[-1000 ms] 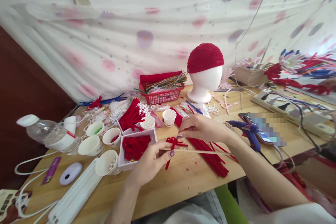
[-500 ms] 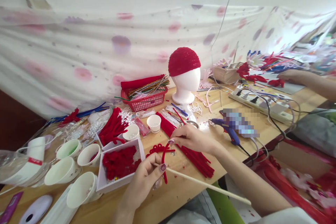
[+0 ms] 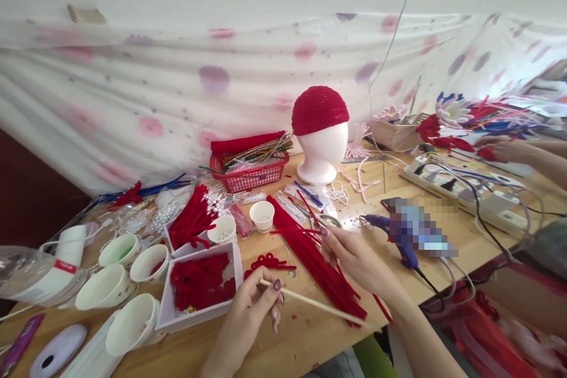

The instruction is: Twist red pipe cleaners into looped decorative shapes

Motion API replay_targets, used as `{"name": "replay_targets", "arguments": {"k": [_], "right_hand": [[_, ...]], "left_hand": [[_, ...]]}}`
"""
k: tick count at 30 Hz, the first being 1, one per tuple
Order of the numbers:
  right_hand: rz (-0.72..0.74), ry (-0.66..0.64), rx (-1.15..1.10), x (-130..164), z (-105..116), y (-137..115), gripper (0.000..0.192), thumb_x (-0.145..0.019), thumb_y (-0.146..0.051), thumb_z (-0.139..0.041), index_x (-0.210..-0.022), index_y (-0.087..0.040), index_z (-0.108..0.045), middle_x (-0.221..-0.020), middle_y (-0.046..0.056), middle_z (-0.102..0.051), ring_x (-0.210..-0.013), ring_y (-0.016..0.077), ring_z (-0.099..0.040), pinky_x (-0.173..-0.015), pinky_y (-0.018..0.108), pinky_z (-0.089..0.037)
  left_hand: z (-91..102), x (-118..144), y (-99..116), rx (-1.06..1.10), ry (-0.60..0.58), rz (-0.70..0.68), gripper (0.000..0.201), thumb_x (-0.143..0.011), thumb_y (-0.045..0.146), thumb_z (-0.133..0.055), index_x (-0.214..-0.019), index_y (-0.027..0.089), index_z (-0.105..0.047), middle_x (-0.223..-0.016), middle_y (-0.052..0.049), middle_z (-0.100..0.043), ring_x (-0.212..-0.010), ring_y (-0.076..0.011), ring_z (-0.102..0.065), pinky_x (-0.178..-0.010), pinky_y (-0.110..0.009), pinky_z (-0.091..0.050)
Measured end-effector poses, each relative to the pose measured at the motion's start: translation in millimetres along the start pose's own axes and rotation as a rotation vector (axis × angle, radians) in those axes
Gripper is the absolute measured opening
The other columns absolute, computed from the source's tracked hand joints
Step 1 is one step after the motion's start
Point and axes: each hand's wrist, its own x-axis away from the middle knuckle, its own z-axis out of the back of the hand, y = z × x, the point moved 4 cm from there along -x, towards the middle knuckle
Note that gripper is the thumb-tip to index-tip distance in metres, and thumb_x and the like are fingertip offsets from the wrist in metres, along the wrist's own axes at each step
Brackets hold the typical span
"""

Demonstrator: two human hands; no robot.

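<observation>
L hand [image 3: 241, 322] pinching pale stick [image 3: 319, 302] nr one end; keep grip light, stick steady; looped red piece [image 3: 264, 261] on tabletop [image 3: 274, 345] just beyond, don't snag; R hand [image 3: 354, 255] over red bundle [image 3: 308, 263], fingertips at loose red strip [image 3: 292, 231], can't tell if pinched; best handle one strip only, w/o crushing pile; mind bead cup [image 3: 261, 226] behind

Cups [image 3: 262, 227] — six, mannequin head [image 3: 322, 150] — one, stick [image 3: 316, 303] — one
</observation>
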Motion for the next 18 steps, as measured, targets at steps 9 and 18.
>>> {"name": "replay_targets", "arguments": {"k": [9, 18], "right_hand": [[0.032, -0.289, 0.091, 25, -3, 3, 0.043, -0.096, -0.054, -0.036, -0.082, -0.023, -0.063, -0.08, 0.007, -0.07, -0.077, 0.0241, -0.066, -0.071, 0.034, -0.053], [-0.094, 0.118, 0.069, -9, 31, 57, 0.038, -0.079, -0.057, -0.053, -0.078, -0.026, -0.074, -0.084, 0.009, -0.078, -0.083, 0.0331, -0.072, -0.073, 0.037, -0.059]], "left_hand": [[-1.3, -13, 6, 0.17, 0.218, -0.089, 0.05, -0.066, 0.059, -0.082, -0.078, 0.016, -0.061, -0.064, 0.003, -0.058, -0.054, -0.0096, -0.05, -0.049, -0.023, -0.05], [21.0, 2, 4, -0.112, 0.146, -0.022, 0.044, -0.08, 0.048, -0.067, -0.108, 0.015, -0.056, -0.085, 0.0, -0.058, -0.053, -0.0094, -0.052, -0.054, -0.03, -0.054]]}}
